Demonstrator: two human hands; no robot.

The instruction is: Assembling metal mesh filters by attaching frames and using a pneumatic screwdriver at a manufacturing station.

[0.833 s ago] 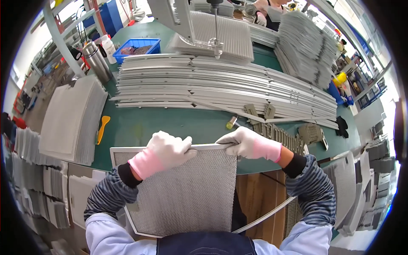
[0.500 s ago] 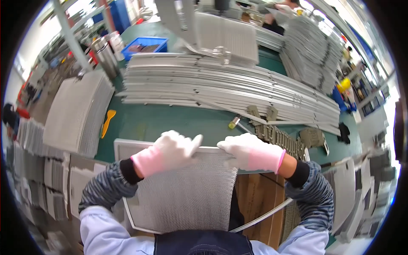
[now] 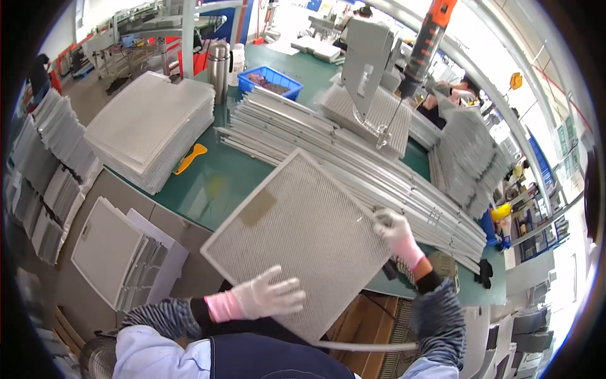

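A grey mesh panel [image 3: 297,246] with a pale metal frame along several edges lies tilted in front of me, one corner pointing away. Its lower right edge shows bare mesh, and a loose pale frame strip [image 3: 369,347] runs out from its near corner. My right hand [image 3: 396,234], in a white glove with a pink cuff, grips the panel's right corner, fingers curled at the edge. Similarly gloved, my left hand [image 3: 268,295] is spread open over the panel's near left side; whether it touches the mesh is unclear.
Long metal strips [image 3: 353,161] cover the green bench beyond the panel. Stacked mesh panels [image 3: 151,126] and a yellow scraper [image 3: 190,158] lie left. A steel flask [image 3: 218,72] stands near a blue bin [image 3: 270,83]. An orange-topped power driver [image 3: 429,47] hangs at upper right.
The panel has turned and risen over the bench edge. My left hand has left the top frame edge and opened lower down; my right hand has moved to the right corner. The view has turned left.
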